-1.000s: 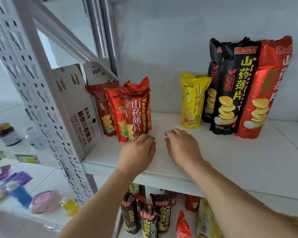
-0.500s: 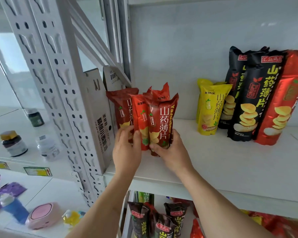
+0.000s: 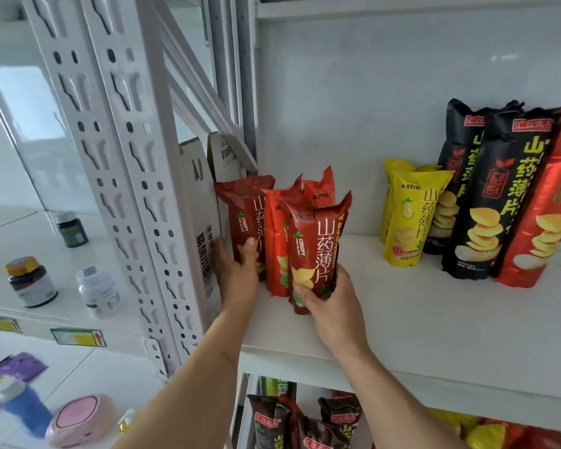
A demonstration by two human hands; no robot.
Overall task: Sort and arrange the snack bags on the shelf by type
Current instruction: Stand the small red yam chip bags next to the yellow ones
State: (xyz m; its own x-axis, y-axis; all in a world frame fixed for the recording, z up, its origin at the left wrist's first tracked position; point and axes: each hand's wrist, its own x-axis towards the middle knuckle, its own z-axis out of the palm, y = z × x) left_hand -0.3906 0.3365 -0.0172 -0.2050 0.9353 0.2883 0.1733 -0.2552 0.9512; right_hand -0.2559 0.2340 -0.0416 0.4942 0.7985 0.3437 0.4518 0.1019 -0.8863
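Note:
Several small red yam-chip bags stand upright at the left end of the white shelf [image 3: 434,319]. My left hand [image 3: 237,273] grips the dark red bag [image 3: 246,215] nearest the cardboard box. My right hand [image 3: 327,303] holds the bottom of the front red bag [image 3: 318,241]. An orange-red bag [image 3: 276,241] stands between them, another behind. To the right stand small yellow bags [image 3: 412,215], then tall black bags [image 3: 496,189] and a tall red bag [image 3: 551,222] against the back wall.
A white cardboard box [image 3: 201,228] leans against the perforated shelf upright [image 3: 136,189]. Bottles [image 3: 30,280] and small items lie on the white surface at left. More snack bags [image 3: 305,422] fill the lower shelf.
Both hands went from resting on the shelf to taking hold of the red bags; the view has moved closer and the red bags are pulled together.

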